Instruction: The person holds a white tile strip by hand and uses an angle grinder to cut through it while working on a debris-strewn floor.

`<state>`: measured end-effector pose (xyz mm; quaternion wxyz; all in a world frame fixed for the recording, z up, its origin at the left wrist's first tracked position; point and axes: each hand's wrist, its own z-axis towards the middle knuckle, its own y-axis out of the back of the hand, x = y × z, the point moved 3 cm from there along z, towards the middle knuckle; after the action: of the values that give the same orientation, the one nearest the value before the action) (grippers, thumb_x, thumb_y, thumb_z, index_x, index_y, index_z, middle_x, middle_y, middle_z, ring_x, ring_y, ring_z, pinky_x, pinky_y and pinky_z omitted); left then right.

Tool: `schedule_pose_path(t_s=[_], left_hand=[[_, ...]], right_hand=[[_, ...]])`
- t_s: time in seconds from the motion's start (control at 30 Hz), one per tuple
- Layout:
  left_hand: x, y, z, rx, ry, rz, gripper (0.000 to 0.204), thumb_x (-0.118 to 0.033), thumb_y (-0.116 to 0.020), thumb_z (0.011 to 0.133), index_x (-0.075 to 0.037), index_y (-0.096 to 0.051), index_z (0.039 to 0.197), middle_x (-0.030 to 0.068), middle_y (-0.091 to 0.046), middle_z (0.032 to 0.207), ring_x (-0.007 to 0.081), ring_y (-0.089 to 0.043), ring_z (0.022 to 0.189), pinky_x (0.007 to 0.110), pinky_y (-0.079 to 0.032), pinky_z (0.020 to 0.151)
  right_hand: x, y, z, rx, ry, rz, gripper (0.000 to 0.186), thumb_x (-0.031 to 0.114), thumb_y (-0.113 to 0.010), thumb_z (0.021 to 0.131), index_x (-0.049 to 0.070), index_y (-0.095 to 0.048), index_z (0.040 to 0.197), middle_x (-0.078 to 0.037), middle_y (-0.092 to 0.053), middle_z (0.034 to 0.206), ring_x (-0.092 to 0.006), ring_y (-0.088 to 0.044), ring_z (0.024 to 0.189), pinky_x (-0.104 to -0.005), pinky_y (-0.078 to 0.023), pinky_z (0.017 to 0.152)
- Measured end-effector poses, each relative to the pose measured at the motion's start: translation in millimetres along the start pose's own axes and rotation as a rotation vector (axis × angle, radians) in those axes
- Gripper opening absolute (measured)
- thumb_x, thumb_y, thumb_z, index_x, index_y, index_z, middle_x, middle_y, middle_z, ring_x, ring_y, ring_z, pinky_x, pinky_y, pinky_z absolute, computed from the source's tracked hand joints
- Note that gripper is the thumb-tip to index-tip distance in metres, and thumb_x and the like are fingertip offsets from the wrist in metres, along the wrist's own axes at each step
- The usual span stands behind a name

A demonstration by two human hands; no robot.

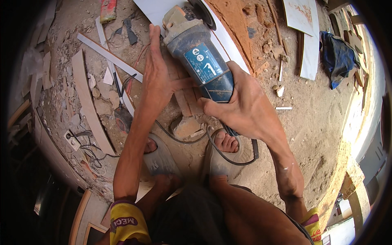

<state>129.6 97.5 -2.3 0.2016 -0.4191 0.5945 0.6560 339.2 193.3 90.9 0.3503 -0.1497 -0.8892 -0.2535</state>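
A blue angle grinder (pixel 204 61) with a dusty grey head is held tilted in front of me, its dark disc (pixel 203 13) at the upper edge of the view. My right hand (pixel 249 102) wraps round the rear of its body, with the thumb on the near side. To the left of the tool, my left hand (pixel 157 75) has its fingers stretched out and pressed flat together. Its thumb reaches across toward the grinder's body; whether it touches I cannot tell. Beneath the disc lies a white board (pixel 232 51). A black cord (pixel 241 163) loops down beside my right foot.
On the left lie a socket outlet (pixel 72 141) with tangled wires, a long pale strip (pixel 92 102) and rubble. Far right are white panels (pixel 306 53) and a dark blue cloth (pixel 337 55). A broken block (pixel 187 126) sits between my sandalled feet.
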Motion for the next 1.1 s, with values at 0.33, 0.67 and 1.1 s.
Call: schedule_pose_path(t_s=[0.33,0.67,1.1], left_hand=[[-0.9,0.6,-0.4,-0.010,-0.060,0.044,0.161,-0.036,-0.109,0.063,-0.003,-0.006,0.182,0.0386,-0.012,0.185,0.0515,-0.021,0.173,0.058,-0.025,0.141],[-5.2,1.7,-0.7,-0.022,-0.084,0.059,0.156,-0.032,-0.109,0.064,-0.003,-0.009,0.181,0.0375,-0.014,0.186,0.0508,-0.022,0.173,0.058,-0.025,0.141],[-3.8,1.1,-1.4,-0.013,-0.091,0.056,0.156,-0.034,-0.108,0.066,-0.003,-0.009,0.181,0.0379,-0.014,0.185,0.0507,-0.022,0.173,0.058,-0.024,0.141]], right_hand=[[-5.3,-2.0,-4.2,0.007,-0.019,0.014,0.073,0.037,-0.090,0.083,-0.010,-0.067,0.133,-0.023,-0.079,0.106,-0.0319,-0.078,0.095,-0.0459,-0.063,0.089],[-8.7,-1.9,-8.8,0.015,-0.034,0.015,0.072,0.037,-0.089,0.083,-0.008,-0.067,0.135,-0.023,-0.079,0.106,-0.0323,-0.077,0.095,-0.0462,-0.062,0.090],[-12.4,-1.6,-18.1,0.009,-0.028,0.041,0.070,0.033,-0.088,0.085,-0.010,-0.063,0.134,-0.025,-0.077,0.102,-0.0347,-0.078,0.093,-0.0470,-0.062,0.088]])
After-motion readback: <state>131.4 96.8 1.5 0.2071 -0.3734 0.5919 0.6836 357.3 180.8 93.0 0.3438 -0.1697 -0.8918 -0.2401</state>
